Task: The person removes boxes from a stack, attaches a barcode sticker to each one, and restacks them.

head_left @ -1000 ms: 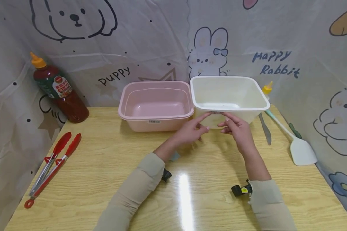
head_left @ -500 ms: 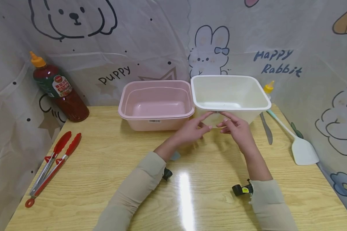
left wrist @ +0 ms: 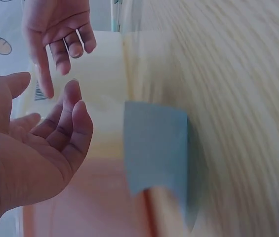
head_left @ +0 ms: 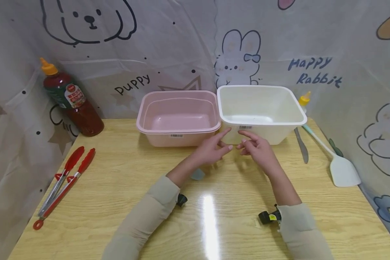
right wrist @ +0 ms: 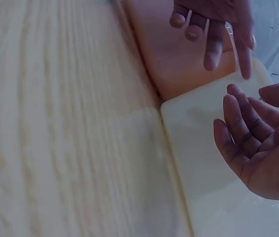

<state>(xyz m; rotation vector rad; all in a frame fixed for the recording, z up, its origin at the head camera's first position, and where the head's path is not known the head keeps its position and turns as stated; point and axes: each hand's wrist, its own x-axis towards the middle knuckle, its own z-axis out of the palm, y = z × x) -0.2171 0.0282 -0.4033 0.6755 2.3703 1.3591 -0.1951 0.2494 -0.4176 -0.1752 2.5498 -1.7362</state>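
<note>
Cream tub (head_left: 263,108): rectangular, empty, barcode sticker on front wall.

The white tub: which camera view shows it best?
The head view: the whole white tub shows, open and beside the pink tub. The left wrist view shows only its labelled wall, the right wrist view a blurred corner.

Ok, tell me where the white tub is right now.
In the head view the white tub stands at the back of the wooden table, right of centre, beside the pink tub on its left, with both hands just in front of it.
</note>
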